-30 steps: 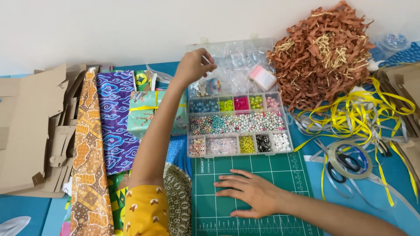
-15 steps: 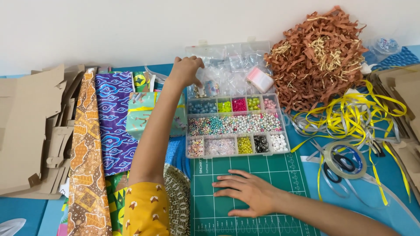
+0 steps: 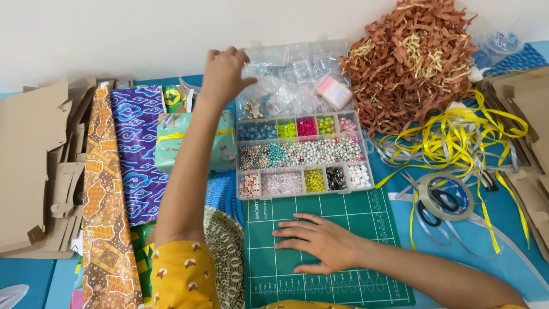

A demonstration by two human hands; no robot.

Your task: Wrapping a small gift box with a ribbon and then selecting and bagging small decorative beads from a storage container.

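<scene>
Left hand (image 3: 224, 71) pinches small clear bag (image 3: 258, 56) above open bead box (image 3: 303, 154). Right hand (image 3: 317, 240) flat, fingers spread, empty, on green mat (image 3: 366, 214). Best lift bag slowly, pinch firm, so nothing spills.

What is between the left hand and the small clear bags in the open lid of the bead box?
Nothing visible. The left hand is already at the clear bags in the raised lid, and its fingers appear to touch one at the lid's left edge. The right hand lies flat on the green cutting mat.
</scene>
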